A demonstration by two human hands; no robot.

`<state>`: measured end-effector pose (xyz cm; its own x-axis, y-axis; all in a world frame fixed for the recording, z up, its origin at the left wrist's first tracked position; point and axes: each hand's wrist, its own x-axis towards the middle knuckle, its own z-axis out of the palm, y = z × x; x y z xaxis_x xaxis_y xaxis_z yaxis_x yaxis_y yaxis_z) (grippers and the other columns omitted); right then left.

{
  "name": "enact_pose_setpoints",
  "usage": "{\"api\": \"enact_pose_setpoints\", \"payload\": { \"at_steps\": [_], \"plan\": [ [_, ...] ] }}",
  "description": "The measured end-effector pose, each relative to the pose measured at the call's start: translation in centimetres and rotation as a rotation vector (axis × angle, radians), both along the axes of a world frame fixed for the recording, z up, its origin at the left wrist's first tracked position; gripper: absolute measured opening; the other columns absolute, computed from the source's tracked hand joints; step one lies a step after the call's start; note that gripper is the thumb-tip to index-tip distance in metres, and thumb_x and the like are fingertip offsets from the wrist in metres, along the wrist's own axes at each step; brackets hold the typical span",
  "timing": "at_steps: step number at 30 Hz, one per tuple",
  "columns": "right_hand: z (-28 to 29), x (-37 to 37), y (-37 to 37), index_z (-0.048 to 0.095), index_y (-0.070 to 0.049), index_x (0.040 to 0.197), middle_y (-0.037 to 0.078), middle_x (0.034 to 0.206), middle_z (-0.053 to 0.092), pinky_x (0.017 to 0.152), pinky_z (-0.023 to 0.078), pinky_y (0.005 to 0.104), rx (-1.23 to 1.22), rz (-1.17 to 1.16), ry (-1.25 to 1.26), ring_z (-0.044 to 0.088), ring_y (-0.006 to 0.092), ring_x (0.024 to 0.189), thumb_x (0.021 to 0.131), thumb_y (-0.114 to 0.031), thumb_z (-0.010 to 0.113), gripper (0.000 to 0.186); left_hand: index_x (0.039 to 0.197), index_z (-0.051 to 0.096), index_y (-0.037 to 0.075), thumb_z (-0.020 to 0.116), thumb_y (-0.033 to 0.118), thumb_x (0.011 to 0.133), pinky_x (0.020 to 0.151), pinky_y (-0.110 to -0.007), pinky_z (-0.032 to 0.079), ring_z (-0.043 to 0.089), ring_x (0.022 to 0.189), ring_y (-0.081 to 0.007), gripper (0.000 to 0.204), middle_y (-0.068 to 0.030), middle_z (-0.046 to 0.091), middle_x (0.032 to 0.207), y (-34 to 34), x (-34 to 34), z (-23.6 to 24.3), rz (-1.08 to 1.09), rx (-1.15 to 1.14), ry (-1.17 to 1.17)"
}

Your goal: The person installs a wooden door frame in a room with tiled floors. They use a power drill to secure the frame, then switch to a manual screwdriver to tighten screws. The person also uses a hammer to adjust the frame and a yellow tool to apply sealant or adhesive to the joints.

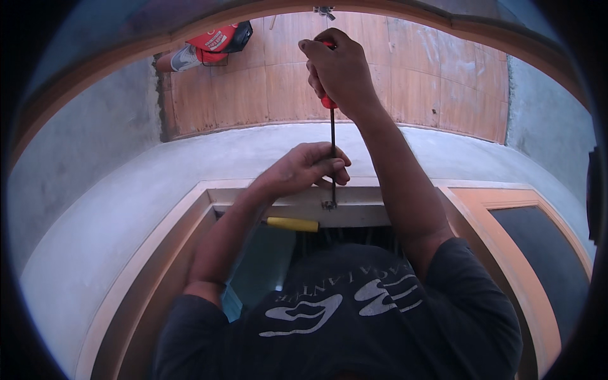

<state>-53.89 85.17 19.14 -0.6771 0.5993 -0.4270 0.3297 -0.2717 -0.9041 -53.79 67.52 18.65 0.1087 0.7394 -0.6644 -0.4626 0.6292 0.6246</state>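
Observation:
My right hand (342, 69) is closed around the red handle of a long screwdriver (332, 130), held upright. Lower down, the fingers of my left hand (304, 168) pinch its dark shaft. The shaft's lower end meets a small metal fitting (329, 205) on the pale window frame (361, 217); the exact contact is too small to make out. A tool with a yellow handle (292, 224) lies on the frame just below my left wrist, its other end partly hidden by my forearm.
A wooden-edged panel (95, 85) arches across the top, with another metal fitting (324, 11) on its edge. Beyond the grey wall ledge (253, 145) is a brown tiled surface (437, 76). A red and black bag (218, 41) sits there. An orange-framed panel (506, 253) stands at the right.

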Motion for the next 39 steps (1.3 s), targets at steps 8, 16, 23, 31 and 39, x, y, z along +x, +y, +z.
{"api": "enact_pose_setpoints", "payload": {
  "at_steps": [8, 16, 23, 31, 39],
  "plan": [
    [-0.4, -0.1, 0.0, 0.060, -0.003, 0.092, 0.004, 0.064, 0.056, 0.042, 0.043, 0.0280, -0.410, 0.202, 0.351, 0.054, 0.0125, 0.044, 0.100, -0.030, 0.060, 0.028, 0.104, 0.063, 0.003, 0.070, 0.014, 0.097, 0.082, -0.031, 0.062, 0.072, 0.093, -0.0171, 0.014, -0.0063, 0.070, 0.095, -0.8, 0.4, -0.2, 0.153, -0.042, 0.090],
    [-2.6, -0.9, 0.7, 0.062, -0.002, 0.109, 0.001, 0.065, 0.050, 0.040, 0.042, 0.0257, -1.008, 0.408, 0.790, 0.050, 0.0114, 0.042, 0.099, -0.010, 0.050, 0.018, 0.104, 0.061, 0.003, 0.067, 0.011, 0.099, 0.081, -0.030, 0.059, 0.068, 0.092, -0.0144, 0.011, -0.0050, 0.067, 0.095, -0.9, 0.1, 0.0, 0.113, 0.020, 0.049],
    [0.0, -0.3, -0.1, 0.061, 0.000, 0.103, 0.005, 0.063, 0.054, 0.040, 0.041, 0.0299, -0.242, 0.190, 0.293, 0.048, 0.0125, 0.041, 0.091, -0.008, 0.056, 0.015, 0.105, 0.058, 0.004, 0.067, 0.013, 0.099, 0.085, -0.033, 0.061, 0.070, 0.099, -0.0179, 0.014, -0.0066, 0.067, 0.098, -1.0, 0.0, -0.3, 0.059, 0.008, 0.111],
    [-2.7, -1.1, 1.0, 0.060, -0.003, 0.098, 0.008, 0.063, 0.054, 0.046, 0.047, 0.0326, -0.991, 0.171, 0.717, 0.056, 0.0180, 0.049, 0.094, -0.019, 0.059, 0.017, 0.105, 0.059, 0.004, 0.065, 0.010, 0.099, 0.086, -0.033, 0.061, 0.070, 0.100, -0.0181, 0.010, -0.0066, 0.068, 0.098, -0.5, -0.6, -0.9, 0.041, 0.016, -0.015],
    [0.4, 0.2, -0.7, 0.059, -0.002, 0.100, 0.005, 0.062, 0.052, 0.039, 0.038, 0.0273, -0.239, 0.108, 0.282, 0.047, 0.0134, 0.042, 0.091, -0.009, 0.061, 0.011, 0.102, 0.059, 0.004, 0.064, 0.005, 0.099, 0.090, -0.033, 0.058, 0.069, 0.099, -0.0168, 0.006, -0.0062, 0.068, 0.098, -1.3, -0.1, -0.7, 0.033, 0.078, 0.045]
  ]
}}
